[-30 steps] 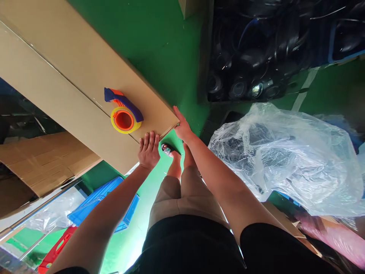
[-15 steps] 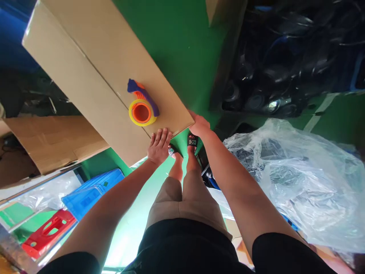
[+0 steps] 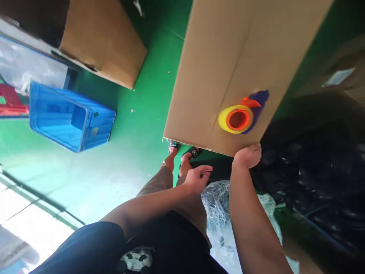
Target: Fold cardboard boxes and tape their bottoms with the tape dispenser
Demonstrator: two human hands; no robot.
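A long, flat cardboard box (image 3: 228,64) stretches away from the person over the glossy green floor (image 3: 134,129). The right hand (image 3: 247,156) curls its fingers around the box's near corner; the left hand (image 3: 196,178) hangs loosely curled, touching nothing. A yellow-and-orange tape dispenser (image 3: 238,117) lies near that corner.

Plain tan cardboard box (image 3: 228,57); yellow-and-orange tape dispenser (image 3: 238,118) with purple handle; blue crate (image 3: 68,118); green floor (image 3: 137,140); beige shorts (image 3: 159,186).
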